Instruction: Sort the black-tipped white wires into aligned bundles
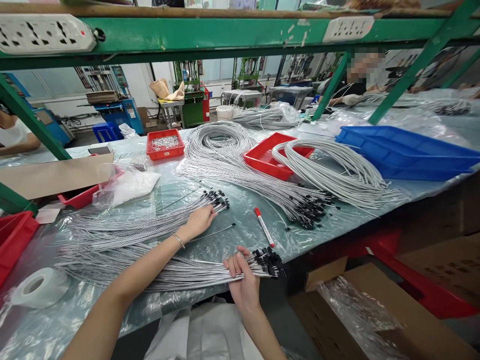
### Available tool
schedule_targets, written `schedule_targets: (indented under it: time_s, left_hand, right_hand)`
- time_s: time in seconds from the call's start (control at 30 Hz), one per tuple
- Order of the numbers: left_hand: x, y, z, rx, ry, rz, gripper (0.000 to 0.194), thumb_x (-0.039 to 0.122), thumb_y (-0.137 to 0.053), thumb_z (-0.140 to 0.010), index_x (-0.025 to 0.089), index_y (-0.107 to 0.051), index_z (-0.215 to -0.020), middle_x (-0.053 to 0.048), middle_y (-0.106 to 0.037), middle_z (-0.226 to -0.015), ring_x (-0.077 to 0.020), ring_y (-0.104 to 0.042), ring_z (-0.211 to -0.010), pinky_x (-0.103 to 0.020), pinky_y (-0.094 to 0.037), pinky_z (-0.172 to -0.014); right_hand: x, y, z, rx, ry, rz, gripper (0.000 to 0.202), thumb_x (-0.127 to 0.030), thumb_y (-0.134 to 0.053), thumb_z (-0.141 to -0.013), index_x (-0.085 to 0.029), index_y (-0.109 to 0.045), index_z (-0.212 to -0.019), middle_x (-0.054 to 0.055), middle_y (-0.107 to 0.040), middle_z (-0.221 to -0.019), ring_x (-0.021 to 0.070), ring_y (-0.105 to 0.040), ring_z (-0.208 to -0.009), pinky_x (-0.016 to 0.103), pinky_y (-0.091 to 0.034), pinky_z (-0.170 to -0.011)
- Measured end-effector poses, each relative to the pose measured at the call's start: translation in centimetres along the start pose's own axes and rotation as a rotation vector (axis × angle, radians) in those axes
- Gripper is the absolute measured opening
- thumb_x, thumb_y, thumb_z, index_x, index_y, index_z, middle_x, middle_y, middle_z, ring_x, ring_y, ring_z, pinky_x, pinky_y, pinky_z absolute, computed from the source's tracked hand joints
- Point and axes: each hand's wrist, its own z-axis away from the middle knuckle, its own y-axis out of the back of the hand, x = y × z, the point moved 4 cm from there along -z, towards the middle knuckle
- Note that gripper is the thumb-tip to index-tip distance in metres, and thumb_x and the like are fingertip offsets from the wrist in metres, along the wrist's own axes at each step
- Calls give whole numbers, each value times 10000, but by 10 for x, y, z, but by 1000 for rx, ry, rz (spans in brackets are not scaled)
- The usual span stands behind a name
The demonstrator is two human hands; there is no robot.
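A bundle of thin grey cables point(198, 272) with black connector ends point(268, 262) lies along the table's front edge. My right hand point(242, 275) wraps round it just behind the connectors. My left hand point(198, 222), with a bracelet at the wrist, reaches across to a second cable pile point(138, 227), near its black tips point(219, 199). Its fingers are closed at the pile's edge on a cable, though the fingertips are partly hidden. One loose cable point(215, 232) lies beside that hand. A red-capped white marker point(265, 228) rests to the right of both hands.
Behind lie a larger cable bundle point(255, 182), a coiled cable loop point(333, 170), red trays point(165, 145) and a blue tray point(405, 152). A tape roll point(41, 287) sits at left. A green shelf beam point(210, 35) crosses overhead. Co-workers sit beyond; an open carton point(367, 310) stands below right.
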Motion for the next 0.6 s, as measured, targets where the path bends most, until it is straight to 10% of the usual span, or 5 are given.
schedule_targets:
  time_s: [0.13, 0.33, 0.6]
  left_hand:
    - [33, 19, 23, 5, -47, -72, 382, 381, -187, -935, 186, -515, -930, -59, -603, -709, -196, -564, -634, -292, -366, -584]
    - [95, 16, 82, -324, -520, -262, 318, 340, -297, -919, 168, -564, -903, -85, -619, -678, -206, -564, -608, -295, -349, -533]
    - [31, 4, 38, -205, -219, -194, 289, 416, -443, -864, 154, -541, -936, -105, -613, -866, -236, -569, -786, -297, -393, -637]
  right_hand:
    - [0, 0, -1, 28, -11, -15, 250, -311, -680, -702, -223, -613, -926, -93, -321, -491, 64, -288, -445, 274, -359, -575]
    - [6, 13, -2, 148, -45, 30, 303, -414, -698, -662, -206, -624, -869, -68, -434, -530, 77, -348, -462, 257, -383, -549]
    - [3, 5, -1, 127, -20, -29, 289, -454, -696, -664, -204, -555, -633, -1, -577, -836, 188, -523, -959, 331, -407, -865]
